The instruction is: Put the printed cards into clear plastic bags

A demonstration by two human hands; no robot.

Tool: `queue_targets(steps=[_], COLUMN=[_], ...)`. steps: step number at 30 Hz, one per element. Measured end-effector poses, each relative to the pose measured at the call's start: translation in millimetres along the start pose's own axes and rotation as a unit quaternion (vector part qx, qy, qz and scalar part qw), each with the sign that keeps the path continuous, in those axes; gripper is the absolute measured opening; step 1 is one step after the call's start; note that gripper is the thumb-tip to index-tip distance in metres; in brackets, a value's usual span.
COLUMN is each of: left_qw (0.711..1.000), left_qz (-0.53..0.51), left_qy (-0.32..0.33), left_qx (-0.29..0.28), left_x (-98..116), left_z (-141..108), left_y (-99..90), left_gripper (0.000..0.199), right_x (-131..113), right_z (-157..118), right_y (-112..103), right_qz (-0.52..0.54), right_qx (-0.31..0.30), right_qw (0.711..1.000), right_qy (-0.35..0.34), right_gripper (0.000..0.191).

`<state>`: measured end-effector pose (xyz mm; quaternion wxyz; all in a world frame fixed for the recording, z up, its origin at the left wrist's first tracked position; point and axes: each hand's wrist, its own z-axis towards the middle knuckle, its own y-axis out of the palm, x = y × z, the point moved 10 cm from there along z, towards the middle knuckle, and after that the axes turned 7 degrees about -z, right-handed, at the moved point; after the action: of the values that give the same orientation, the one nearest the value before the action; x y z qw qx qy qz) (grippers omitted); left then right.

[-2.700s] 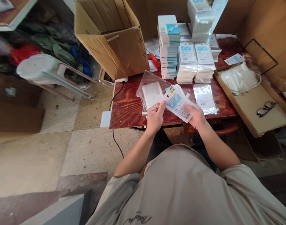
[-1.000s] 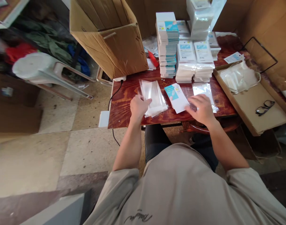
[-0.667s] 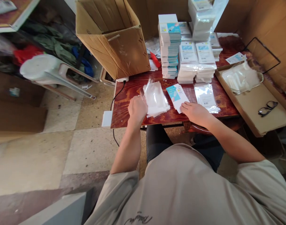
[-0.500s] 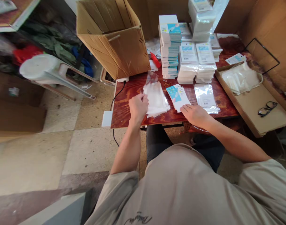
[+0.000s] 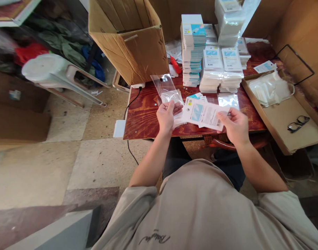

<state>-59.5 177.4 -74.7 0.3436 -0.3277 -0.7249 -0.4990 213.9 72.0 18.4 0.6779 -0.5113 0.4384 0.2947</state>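
A clear plastic bag [image 5: 164,85] is pinched in my left hand [image 5: 167,116], its flap pointing away from me over the table. My right hand [image 5: 234,125] grips one end of a printed card [image 5: 203,114], white with a light blue panel and a small hole at its far end. That hole end is close to the fingers of my left hand. Behind the held card lie a few more printed cards [image 5: 197,96] on the table, partly covered. Under my left hand, mostly hidden, are more clear bags [image 5: 178,121].
A tall pile of cards [image 5: 192,52] and stacks of bagged cards [image 5: 212,66] stand at the back of the red-brown table [image 5: 140,114]. An open cardboard box [image 5: 138,52] is at the left. A shallow carton [image 5: 296,111] with glasses [image 5: 298,123] lies right.
My right hand has lifted a card and turned it sideways toward my left hand. My left hand has moved right and raised a clear bag from the pile.
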Motion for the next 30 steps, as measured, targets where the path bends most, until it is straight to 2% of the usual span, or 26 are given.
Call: queue_targets(steps=[3, 6, 8, 12, 15, 17, 19, 22, 26, 30], left_qw=[0.999, 0.999, 0.999, 0.996, 0.992, 0.989, 0.984, 0.976, 0.976, 0.981], left_qz=[-0.037, -0.044, -0.041, -0.052, -0.059, -0.062, -0.060, -0.045, -0.049, -0.051], left_qy=[-0.010, -0.020, -0.022, -0.035, -0.050, -0.063, -0.081, -0.107, -0.101, -0.086], left_qx=[-0.006, -0.019, -0.023, -0.059, -0.096, -0.119, -0.145, -0.183, -0.186, -0.164], left_x=[-3, -6, -7, -10, -8, -6, -7, -16, -21, -13], left_z=[-12, -23, -30, -42, -50, -56, -63, -76, -78, -69], left_y=[12.2, 21.5, 23.9, 30.0, 36.8, 42.2, 48.3, 57.2, 56.4, 45.8], left_gripper=[0.031, 0.029, 0.029, 0.034, 0.037, 0.039, 0.043, 0.044, 0.042, 0.043], right_x=[22, 33, 34, 25, 22, 23, 21, 10, 8, 9], right_z=[-10, -13, -14, -17, -11, -1, 8, 13, 13, 9], right_y=[31, 37, 34, 25, 29, 42, 61, 85, 90, 88], right_qz=[0.123, 0.145, 0.143, 0.128, 0.146, 0.181, 0.226, 0.265, 0.245, 0.228], right_qx=[-0.056, -0.011, 0.036, 0.128, 0.146, 0.105, 0.039, -0.036, -0.062, -0.171], right_qw=[0.984, 0.978, 0.979, 0.981, 0.978, 0.977, 0.972, 0.962, 0.965, 0.957], right_qy=[0.118, 0.148, 0.139, 0.076, 0.042, 0.040, 0.044, 0.050, 0.069, 0.059], right_gripper=[0.040, 0.041, 0.040, 0.039, 0.046, 0.048, 0.049, 0.054, 0.046, 0.043])
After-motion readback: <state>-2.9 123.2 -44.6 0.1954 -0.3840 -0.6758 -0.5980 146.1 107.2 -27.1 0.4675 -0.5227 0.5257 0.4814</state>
